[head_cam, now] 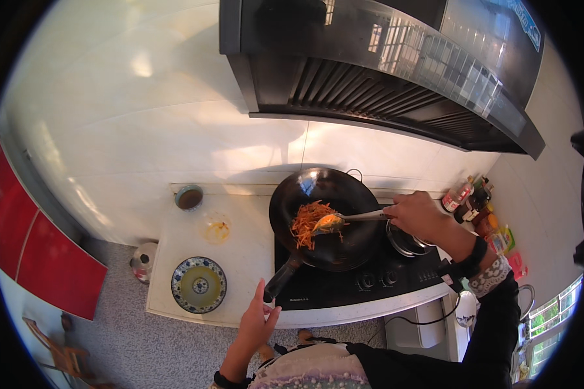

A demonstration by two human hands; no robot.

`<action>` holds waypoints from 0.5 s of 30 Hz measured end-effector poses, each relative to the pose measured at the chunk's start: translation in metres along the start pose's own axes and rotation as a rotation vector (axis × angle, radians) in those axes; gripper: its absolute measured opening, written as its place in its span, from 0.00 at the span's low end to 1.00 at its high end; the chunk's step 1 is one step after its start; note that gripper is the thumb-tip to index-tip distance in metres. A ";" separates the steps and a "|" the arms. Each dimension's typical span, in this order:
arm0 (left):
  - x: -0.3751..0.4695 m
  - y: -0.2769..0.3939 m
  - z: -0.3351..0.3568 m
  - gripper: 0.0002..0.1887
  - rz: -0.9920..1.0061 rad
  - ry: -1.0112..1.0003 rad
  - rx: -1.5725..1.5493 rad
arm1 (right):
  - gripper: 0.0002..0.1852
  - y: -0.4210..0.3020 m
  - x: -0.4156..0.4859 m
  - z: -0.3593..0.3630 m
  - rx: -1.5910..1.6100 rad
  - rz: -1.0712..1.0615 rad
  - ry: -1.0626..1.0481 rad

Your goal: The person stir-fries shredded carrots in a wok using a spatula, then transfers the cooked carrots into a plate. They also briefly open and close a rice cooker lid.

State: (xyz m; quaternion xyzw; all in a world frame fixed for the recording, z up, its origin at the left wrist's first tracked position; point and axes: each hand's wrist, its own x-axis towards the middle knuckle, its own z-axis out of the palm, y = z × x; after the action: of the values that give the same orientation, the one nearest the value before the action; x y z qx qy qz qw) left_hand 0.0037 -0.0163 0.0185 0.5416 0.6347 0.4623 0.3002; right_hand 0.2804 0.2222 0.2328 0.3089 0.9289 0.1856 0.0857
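My right hand (416,214) grips the handle of a metal cooking spatula (365,216), whose blade lies among shredded carrots (307,224). The shreds are heaped on the left side of the bottom of a dark wok (345,250). The wok sits on the black glass cooktop (321,294), and its black handle (283,279) points toward me. Beside the end of that handle is my left hand (259,316), with its fingers apart and not wrapped around it. I cannot tell whether a fingertip touches the handle.
A blue-patterned plate (199,262), a small bowl of brown liquid (190,198) and a clear dish with orange scraps (217,232) stand left on the counter. A pot (403,240) is right of the wok. Bottles and jars (472,204) line the right wall. A range hood (370,87) overhangs.
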 end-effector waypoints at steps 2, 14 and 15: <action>0.000 0.000 0.000 0.41 0.002 0.001 -0.005 | 0.11 0.008 -0.001 -0.013 0.081 -0.012 -0.038; 0.001 0.004 0.000 0.41 0.013 0.006 0.013 | 0.07 0.003 0.028 -0.018 0.092 0.010 0.018; 0.001 0.004 0.000 0.41 0.009 0.008 0.008 | 0.07 0.017 0.021 -0.028 0.083 -0.009 -0.010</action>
State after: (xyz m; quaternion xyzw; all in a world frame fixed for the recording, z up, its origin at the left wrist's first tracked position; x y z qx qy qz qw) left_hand 0.0048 -0.0157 0.0226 0.5438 0.6353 0.4632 0.2935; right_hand 0.2651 0.2393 0.2638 0.3089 0.9367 0.1451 0.0783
